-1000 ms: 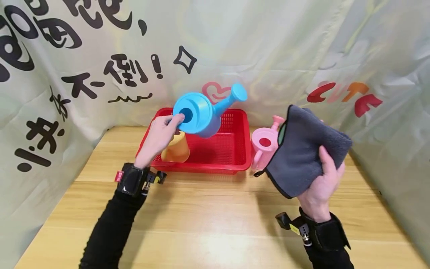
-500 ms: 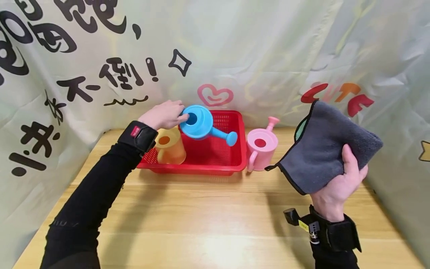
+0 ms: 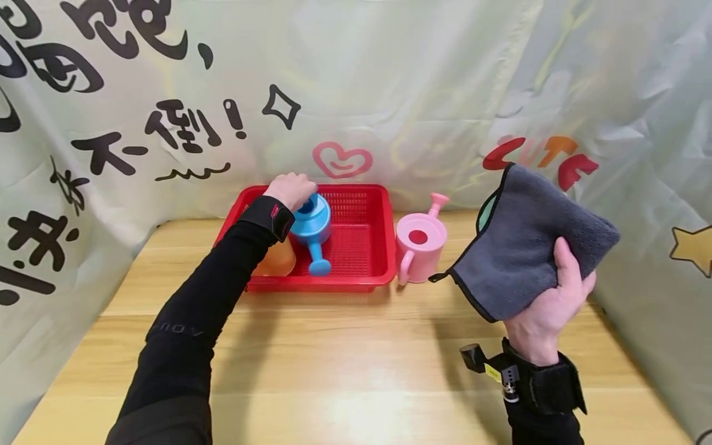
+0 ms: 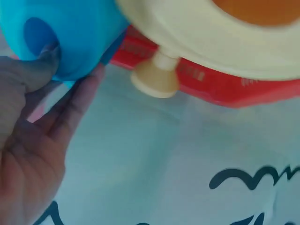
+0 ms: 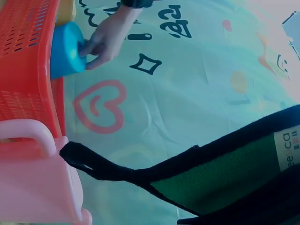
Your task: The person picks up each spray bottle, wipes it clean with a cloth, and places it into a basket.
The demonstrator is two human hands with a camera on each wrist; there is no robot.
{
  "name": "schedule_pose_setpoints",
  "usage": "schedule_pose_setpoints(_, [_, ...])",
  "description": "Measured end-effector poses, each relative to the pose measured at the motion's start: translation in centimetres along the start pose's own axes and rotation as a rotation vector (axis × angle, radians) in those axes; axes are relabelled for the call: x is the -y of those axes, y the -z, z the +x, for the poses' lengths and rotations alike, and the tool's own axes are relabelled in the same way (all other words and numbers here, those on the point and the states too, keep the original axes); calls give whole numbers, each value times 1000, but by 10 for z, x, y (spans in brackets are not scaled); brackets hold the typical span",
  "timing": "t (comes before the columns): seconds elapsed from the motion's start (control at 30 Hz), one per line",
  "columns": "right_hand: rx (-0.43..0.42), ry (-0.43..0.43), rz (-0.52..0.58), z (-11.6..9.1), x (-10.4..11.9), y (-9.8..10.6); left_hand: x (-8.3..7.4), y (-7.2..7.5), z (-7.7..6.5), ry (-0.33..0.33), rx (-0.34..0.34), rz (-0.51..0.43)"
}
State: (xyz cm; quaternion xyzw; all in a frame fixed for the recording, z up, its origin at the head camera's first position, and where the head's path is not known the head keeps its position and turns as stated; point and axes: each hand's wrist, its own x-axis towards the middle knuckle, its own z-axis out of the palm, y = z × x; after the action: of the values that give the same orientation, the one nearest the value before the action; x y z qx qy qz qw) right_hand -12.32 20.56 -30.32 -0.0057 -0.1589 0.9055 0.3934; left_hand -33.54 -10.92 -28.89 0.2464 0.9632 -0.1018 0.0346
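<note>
My left hand (image 3: 291,190) holds a blue watering can (image 3: 313,227) by its back rim, and the left wrist view shows the thumb at the can's round opening. The can is in the red basket (image 3: 385,238), its spout pointing toward me; whether it touches the basket floor I cannot tell. Left of it, partly hidden by my arm, is a yellow watering can (image 3: 278,261), whose spout (image 4: 157,77) shows in the left wrist view. My right hand (image 3: 547,309) grips a grey cloth (image 3: 528,241) with black edging and a green patch, raised above the table.
A pink watering can (image 3: 421,250) stands upright just right of the basket. The wooden table (image 3: 334,358) stretches in front of it. A pale printed curtain (image 3: 434,93) hangs close behind and along both sides.
My left hand has brought the blue watering can down into the basket, beside the yellow one. Its spout has swung from the right round toward me. The right hand still holds the cloth, slightly further right.
</note>
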Motion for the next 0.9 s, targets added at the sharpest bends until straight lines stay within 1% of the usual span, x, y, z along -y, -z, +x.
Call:
schedule_pose_setpoints(0.07, [11,0,7,0,-1,0,2,-7,4,-25,-20,22])
schedule_pose_setpoints(0.13, [19,-4,22,0,-1,-1,5,-13,7,-49,-33,13])
schedule_pose_setpoints(0.23, [38,-11,37,1,0,0,9,-21,11,-73,-38,-43])
schedule_pose_setpoints(0.27, [41,-12,38,1,0,0,9,-22,11,-69,-29,-80])
schedule_pose_setpoints(0.33, [43,-11,31,1,1,0,7,-20,7,-55,11,-149])
schedule_pose_setpoints(0.4, [40,-7,16,2,1,0,6,-18,7,-34,55,-198])
schedule_pose_setpoints(0.5, [37,-12,3,1,0,0,5,-13,5,11,109,-232])
schedule_pose_setpoints(0.57, [40,-19,2,1,0,0,4,-10,5,8,93,-250])
schedule_pose_setpoints(0.6, [42,-22,7,1,-1,0,0,-5,2,2,75,-270])
schedule_pose_setpoints(0.67, [39,-23,1,0,-1,0,-14,8,-6,-30,19,-325])
schedule_pose_setpoints(0.73, [38,-20,0,1,-2,0,-36,21,-17,-89,-45,-389])
schedule_pose_setpoints(0.8, [29,-12,-5,1,-3,0,-65,32,-32,-134,-76,-465])
schedule_pose_setpoints(0.83, [21,-7,-15,1,-3,0,-80,35,-41,-146,-81,-502])
schedule_pose_setpoints(0.9, [18,-1,-20,1,-3,0,-112,33,-56,-174,-75,-580])
